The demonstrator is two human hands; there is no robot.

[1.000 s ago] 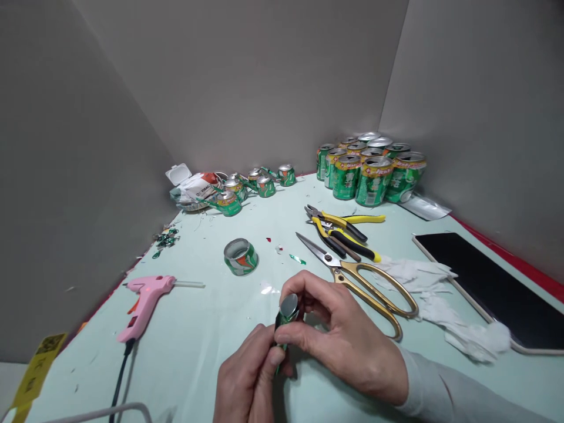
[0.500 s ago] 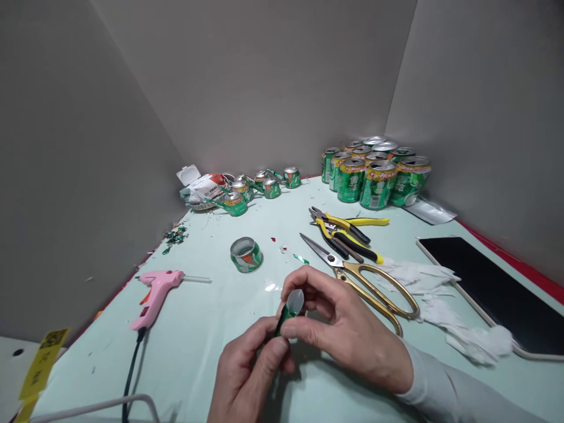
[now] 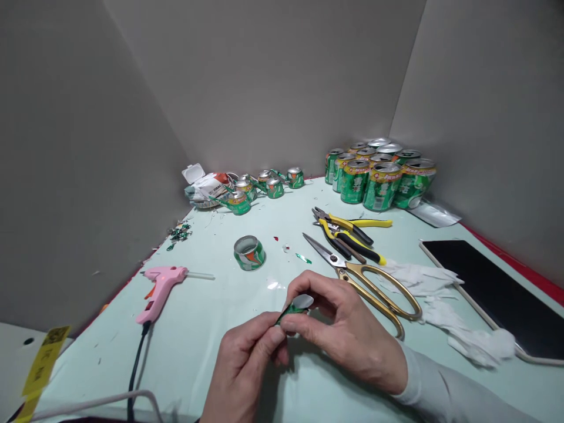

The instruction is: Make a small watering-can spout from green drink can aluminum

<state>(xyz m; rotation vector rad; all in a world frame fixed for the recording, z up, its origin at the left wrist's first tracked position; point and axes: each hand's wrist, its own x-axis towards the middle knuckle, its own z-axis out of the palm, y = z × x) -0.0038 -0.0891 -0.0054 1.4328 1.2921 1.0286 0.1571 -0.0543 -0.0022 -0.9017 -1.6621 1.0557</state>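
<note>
Between my two hands is a small curled piece of green can metal (image 3: 301, 304), its pale inner side showing at the wider end. My left hand (image 3: 252, 358) pinches its lower left end between thumb and fingers. Closed on its other end is my right hand (image 3: 339, 329), thumb in front and index finger behind. Fingers hide part of the piece. Beyond the hands stands a cut ring of green can (image 3: 249, 254), open at the top. Gold-handled scissors (image 3: 352, 271) lie just past my right hand, blades pointing away to the left.
A pink glue gun (image 3: 161, 291) with its cord lies at left. Several pliers (image 3: 348, 232) rest behind the scissors. Whole green cans (image 3: 382, 187) crowd the back right; small can-made pots (image 3: 239, 202) stand at the back left. White gloves (image 3: 467, 329) and a tablet (image 3: 493, 294) are at right.
The green metal piece has tipped over, its wider end now lower and turned to the right. Both hands keep their grip on it. The whole view has shifted slightly.
</note>
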